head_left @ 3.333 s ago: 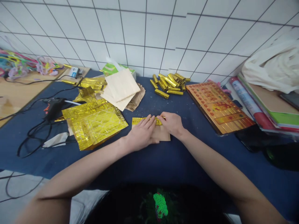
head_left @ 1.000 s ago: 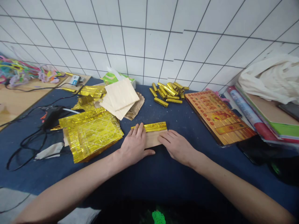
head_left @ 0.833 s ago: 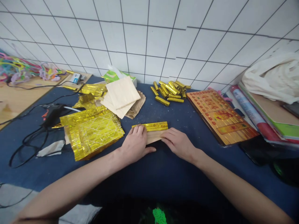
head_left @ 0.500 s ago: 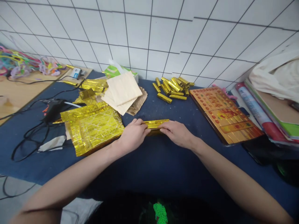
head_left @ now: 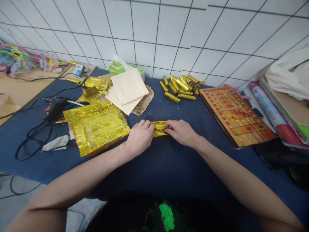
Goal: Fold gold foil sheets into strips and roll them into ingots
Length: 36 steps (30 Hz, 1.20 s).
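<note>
Between my two hands lies a strip of gold foil paper [head_left: 159, 128], folded lengthwise, on the dark blue cloth. My left hand [head_left: 142, 137] has its fingers closed over the strip's left end. At the other end, the thumb and fingertips of my right hand [head_left: 181, 131] pinch the foil. Both ends are hidden under the fingers. Left of my left hand is a stack of gold foil sheets [head_left: 98, 125]. Plain beige paper sheets [head_left: 129, 86] rest behind it. A pile of small folded gold foil tubes [head_left: 182, 86] sits near the wall.
An orange-gold printed board [head_left: 238, 116] is at the right, beside a red-and-blue tube [head_left: 272, 109]. A black glue gun [head_left: 56, 108] with its looping cable lies at the left. Behind the beige sheets stands a green tissue box [head_left: 117, 68]. Colourful pipe cleaners [head_left: 26, 61] cover the wooden table's far end.
The foil strip now shows a wider, flatter face between my hands. My right hand has shifted slightly left along it, and the view has tilted a little.
</note>
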Available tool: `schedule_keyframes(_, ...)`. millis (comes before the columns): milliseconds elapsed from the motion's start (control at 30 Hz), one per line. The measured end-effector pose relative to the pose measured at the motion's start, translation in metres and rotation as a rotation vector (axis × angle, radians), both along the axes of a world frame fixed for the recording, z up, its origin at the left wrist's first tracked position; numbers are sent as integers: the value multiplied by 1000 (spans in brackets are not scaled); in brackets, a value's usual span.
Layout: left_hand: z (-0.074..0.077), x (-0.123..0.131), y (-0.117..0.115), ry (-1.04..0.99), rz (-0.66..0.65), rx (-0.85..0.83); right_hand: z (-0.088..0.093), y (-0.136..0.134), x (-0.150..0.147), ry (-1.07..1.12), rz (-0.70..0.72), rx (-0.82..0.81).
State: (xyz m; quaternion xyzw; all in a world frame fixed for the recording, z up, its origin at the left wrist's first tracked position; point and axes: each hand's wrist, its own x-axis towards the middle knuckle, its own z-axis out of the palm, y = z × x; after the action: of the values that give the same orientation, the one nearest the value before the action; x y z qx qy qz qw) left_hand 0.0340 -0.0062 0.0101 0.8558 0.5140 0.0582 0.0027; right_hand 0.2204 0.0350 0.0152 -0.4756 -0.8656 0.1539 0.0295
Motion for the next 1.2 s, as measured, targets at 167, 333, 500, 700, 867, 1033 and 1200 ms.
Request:
schedule_keyframes(167,4,0,-6,25,1,-6,2,2,-1,-25,21,-23)
schedule_keyframes(333,0,2,-23,77,-170,42,4,5,0,-49,28,-58)
schedule_keyframes(500,-14,4,-42,125,-194,-65,3,8,0,-65,56,-62)
schedule_keyframes(700,-16,4,-51,127,-199,-95,4,7,-3,-68,13,-60)
schedule_keyframes(867,-15,6,-50,86,-175,-78,6,1,-1,-37,76,-19)
schedule_keyframes(1033,-18,7,-44,68,-152,-35,7,0,-1,-45,98,-32)
schedule_keyframes(1200,-22,4,-47,77,-178,-69,6,4,-2,-31,57,-70)
